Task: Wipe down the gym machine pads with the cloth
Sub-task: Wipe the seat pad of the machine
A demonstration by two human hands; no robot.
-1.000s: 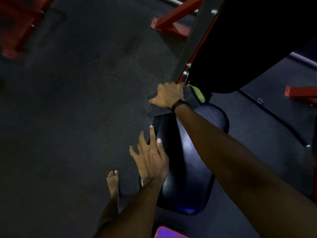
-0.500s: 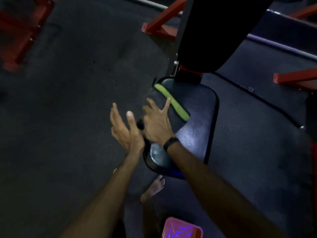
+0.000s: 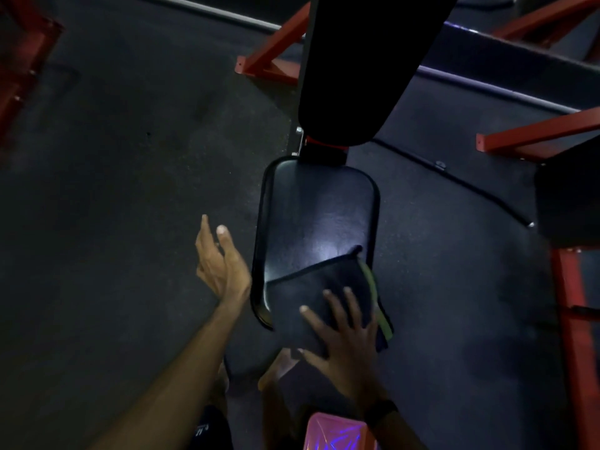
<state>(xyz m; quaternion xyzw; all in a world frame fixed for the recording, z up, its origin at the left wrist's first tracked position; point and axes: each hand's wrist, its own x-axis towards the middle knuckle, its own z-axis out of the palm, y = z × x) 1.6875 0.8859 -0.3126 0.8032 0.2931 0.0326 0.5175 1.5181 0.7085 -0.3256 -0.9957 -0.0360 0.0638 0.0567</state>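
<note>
**Cloth dragged to the near end of the seat pad**

Since half a second ago the cloth has slid from the far left part of the seat pad to its near right corner, and the right hand has travelled with it. That hand now presses flat on the dark cloth with its fingers straight and spread apart, nothing curled round the fabric. One green-edged side of the cloth hangs just over the pad's right rim. The left hand hovers beside the pad's left edge, off the vinyl, fingers straight and close together, holding nothing.

By the look of it the seat stroke is at its end: the far part of the pad shines bare under the light. The upright back pad rises just beyond it. The next move probably calls for gathering the overhanging cloth before it slips off, then lifting it to the back pad.
</note>
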